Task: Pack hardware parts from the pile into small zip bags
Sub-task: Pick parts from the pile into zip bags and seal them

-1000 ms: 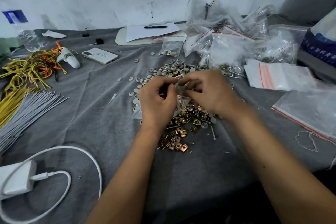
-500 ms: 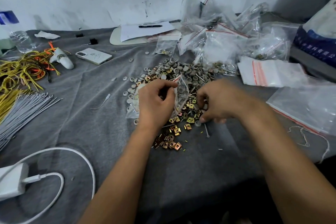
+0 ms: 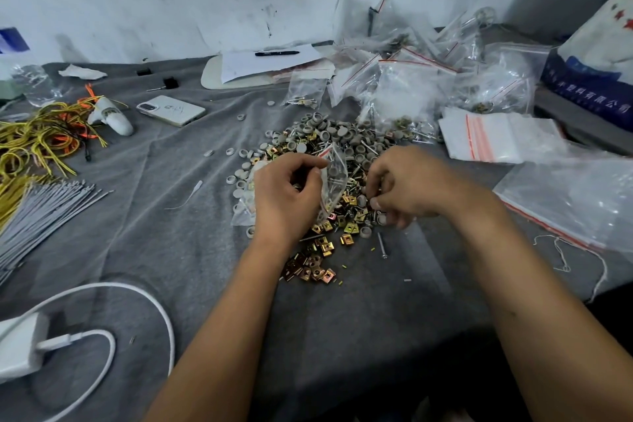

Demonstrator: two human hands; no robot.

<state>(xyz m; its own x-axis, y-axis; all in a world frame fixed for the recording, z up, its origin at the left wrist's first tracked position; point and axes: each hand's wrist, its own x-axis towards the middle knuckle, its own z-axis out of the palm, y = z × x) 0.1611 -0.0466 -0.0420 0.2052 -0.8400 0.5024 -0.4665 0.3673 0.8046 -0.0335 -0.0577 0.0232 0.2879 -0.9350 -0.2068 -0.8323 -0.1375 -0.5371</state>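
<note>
Our left hand (image 3: 286, 197) pinches a small zip bag (image 3: 334, 178) by its edge, holding it upright over the pile of hardware parts (image 3: 329, 181) at the middle of the table (image 3: 342, 336); the bag's long axis runs roughly vertical, its red-striped mouth up and tilted away from us, its clear crinkled film showing a few grey pieces inside. Our right hand (image 3: 407, 187) hangs just beside it with fingers curled down into the pile, the fingertips (image 3: 375, 204) closed on something small that we cannot make out. The pile mixes round grey plastic caps, square brass-coloured metal clips and slim silver screws, one lone screw (image 3: 382, 246) lying just apart, pointing toward us. A soft, wrinkled grey cloth covers the table. Farther back lie glossy filled bags (image 3: 428, 89) and a flat stack of empty bags (image 3: 496, 137); at left, a phone (image 3: 171, 110) and a bundle of grey ties (image 3: 41, 209).
</note>
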